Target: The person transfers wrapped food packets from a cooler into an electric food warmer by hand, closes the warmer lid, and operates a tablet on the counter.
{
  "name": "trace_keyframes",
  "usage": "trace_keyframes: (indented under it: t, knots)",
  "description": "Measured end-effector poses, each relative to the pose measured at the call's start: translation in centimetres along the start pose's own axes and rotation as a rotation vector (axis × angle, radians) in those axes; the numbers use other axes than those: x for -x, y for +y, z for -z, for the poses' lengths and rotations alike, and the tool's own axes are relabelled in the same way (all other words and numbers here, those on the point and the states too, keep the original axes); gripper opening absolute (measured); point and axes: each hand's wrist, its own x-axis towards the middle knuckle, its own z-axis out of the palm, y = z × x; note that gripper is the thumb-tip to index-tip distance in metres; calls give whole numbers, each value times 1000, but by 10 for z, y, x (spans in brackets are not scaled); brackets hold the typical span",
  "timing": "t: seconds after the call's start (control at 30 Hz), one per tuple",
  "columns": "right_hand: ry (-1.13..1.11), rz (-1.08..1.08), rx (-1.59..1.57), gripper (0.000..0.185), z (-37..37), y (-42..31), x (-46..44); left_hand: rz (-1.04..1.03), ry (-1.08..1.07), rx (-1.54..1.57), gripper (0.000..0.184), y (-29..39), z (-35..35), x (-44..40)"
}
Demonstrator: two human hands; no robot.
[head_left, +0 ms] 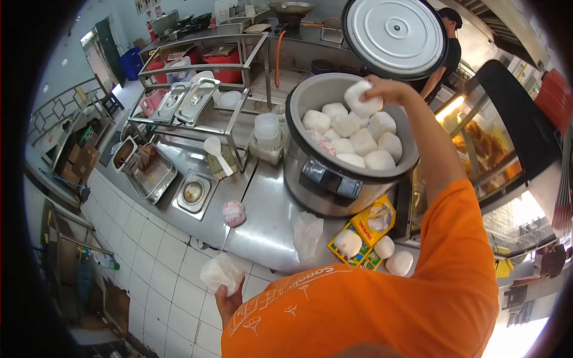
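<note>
My right hand (385, 92) grips a white, rounded wrapped bundle (363, 100) over the mouth of a large rice cooker (292, 113). Inside the cooker lie several similar white bundles (362, 141), one area showing red print. Low on the left, my left hand (230, 301) is closed on a crumpled, translucent white plastic bag (221, 272); whatever the bag contains is hard to make out. The round metal lid (396, 37) stands raised behind the cooker.
A red-printed wrapped bundle (233, 213) and a plastic sheet (308, 237) lie on the steel counter (262, 218). Beside the cooker are a yellow box (375, 221) and loose white bundles (399, 262). A lit glass display case (477, 143) stands right; another person (452, 53) is behind.
</note>
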Motion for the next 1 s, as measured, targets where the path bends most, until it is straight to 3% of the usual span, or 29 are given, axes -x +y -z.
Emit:
trace_keyframes:
  t: [0.1,0.17,0.27,0.37,0.4,0.53,0.67,0.87,0.97,1.0]
  knots:
    - [-149,-209,17,91,-2,19,-30,3,62,24,75,0,-19,3]
    - [-124,-285,171,95,0,34,-49,6,102,24,75,-1,-26,2]
    - [-196,-283,135,94,-1,40,-61,33,149,10,76,1,-28,-3]
    - [-212,-91,584,86,7,31,-69,75,143,-4,78,1,-31,-11]
    - [-192,-68,813,73,4,12,-57,82,127,-17,78,1,-33,-15]
    - [135,160,1052,45,-10,8,-42,127,93,-23,80,-1,-36,-25]
    - [176,232,1236,37,-34,27,-46,142,27,-13,80,-4,-39,-34]
    - [109,53,1215,62,-58,15,-11,155,57,12,78,-7,-37,-32]
    - [108,6,1034,74,-48,10,-9,143,71,9,77,-5,-39,-30]
    - [17,37,941,75,-45,4,-8,132,84,10,77,-5,-40,-29]
